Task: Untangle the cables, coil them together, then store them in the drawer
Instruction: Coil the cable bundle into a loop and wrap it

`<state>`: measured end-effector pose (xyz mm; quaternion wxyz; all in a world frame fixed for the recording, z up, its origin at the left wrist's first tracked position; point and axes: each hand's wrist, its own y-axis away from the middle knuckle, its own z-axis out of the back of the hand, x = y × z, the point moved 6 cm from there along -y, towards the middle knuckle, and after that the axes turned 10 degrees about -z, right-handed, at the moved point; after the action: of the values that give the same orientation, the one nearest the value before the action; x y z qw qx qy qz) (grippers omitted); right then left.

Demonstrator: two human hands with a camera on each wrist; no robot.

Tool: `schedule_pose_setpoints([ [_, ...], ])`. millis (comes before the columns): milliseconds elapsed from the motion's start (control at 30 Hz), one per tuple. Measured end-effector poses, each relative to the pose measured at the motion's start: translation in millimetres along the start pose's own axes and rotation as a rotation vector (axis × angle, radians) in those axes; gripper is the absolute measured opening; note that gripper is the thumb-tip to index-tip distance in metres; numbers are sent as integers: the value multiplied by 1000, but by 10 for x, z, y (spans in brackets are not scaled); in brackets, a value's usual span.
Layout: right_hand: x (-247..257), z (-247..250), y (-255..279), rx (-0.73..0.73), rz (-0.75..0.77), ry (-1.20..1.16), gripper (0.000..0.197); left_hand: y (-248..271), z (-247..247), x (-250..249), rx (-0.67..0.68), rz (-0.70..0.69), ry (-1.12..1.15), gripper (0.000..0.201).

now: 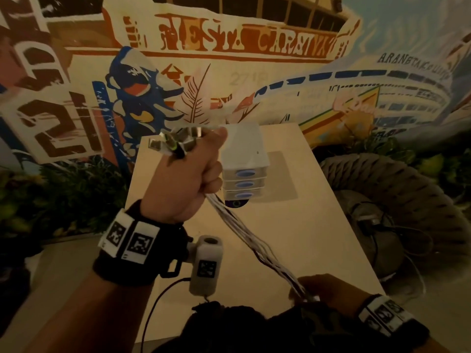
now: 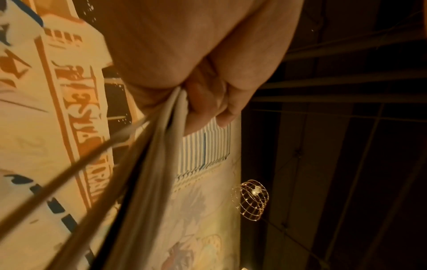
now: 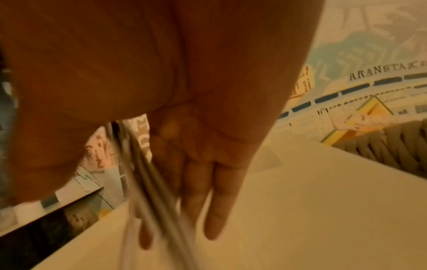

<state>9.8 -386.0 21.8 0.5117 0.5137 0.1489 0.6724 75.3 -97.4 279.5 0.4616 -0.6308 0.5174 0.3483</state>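
A bundle of white and dark cables [image 1: 254, 243] runs taut from upper left to lower right above the table. My left hand [image 1: 188, 179] is raised in a fist and grips the bundle's upper end, with several plugs [image 1: 175, 142] sticking out above it. The left wrist view shows the cables [image 2: 161, 146] leaving the curled fingers [image 2: 208, 102]. My right hand [image 1: 321, 289] holds the lower end near the table's front edge. There the cables [image 3: 150, 182] pass between thumb and fingers [image 3: 221, 201], blurred. A small white drawer unit [image 1: 244, 164] with three shut drawers stands behind my left hand.
The pale table [image 1: 305, 225] bears the drawer unit at its far middle. A small purple round thing [image 1: 237, 203] lies at the unit's foot. A woven rope chair [image 1: 407, 200] with a dark cord on it stands right of the table. A painted wall rises behind.
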Motion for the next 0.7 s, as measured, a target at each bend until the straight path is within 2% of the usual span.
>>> schedule_pose_setpoints([
  [67, 72, 138, 146, 34, 58, 113, 66, 15, -169, 1, 64, 5, 23, 42],
  [133, 505, 444, 349, -8, 169, 75, 98, 41, -335, 36, 120, 19, 14, 39],
  [200, 1062, 788, 561, -72, 282, -28, 110, 69, -517, 88, 192, 15, 1, 37],
  [267, 1730, 1017, 730, -99, 431, -103, 100, 76, -662, 138, 244, 4, -3, 37],
  [333, 2222, 1033, 711, -34, 564, -175, 59, 54, -712, 148, 246, -5, -29, 35],
  [400, 2451, 966, 552, -1, 603, -222, 16, 6, -656, 92, 233, -43, -124, 36],
  [433, 2467, 934, 458, 3, 587, -273, 16, -24, -592, 38, 220, -67, -176, 36],
  [467, 2438, 899, 392, -3, 569, -329, 26, -54, -507, -20, 201, -87, -209, 36],
  [600, 2112, 741, 229, 52, 493, -545, 52, -91, -78, -117, 94, -59, -161, 33],
  [633, 2043, 726, 234, 69, 473, -549, 51, -72, 3, -102, 89, -63, -182, 34],
  [700, 1947, 744, 256, 78, 427, -490, 43, -14, 130, -46, 88, -102, -360, 37],
])
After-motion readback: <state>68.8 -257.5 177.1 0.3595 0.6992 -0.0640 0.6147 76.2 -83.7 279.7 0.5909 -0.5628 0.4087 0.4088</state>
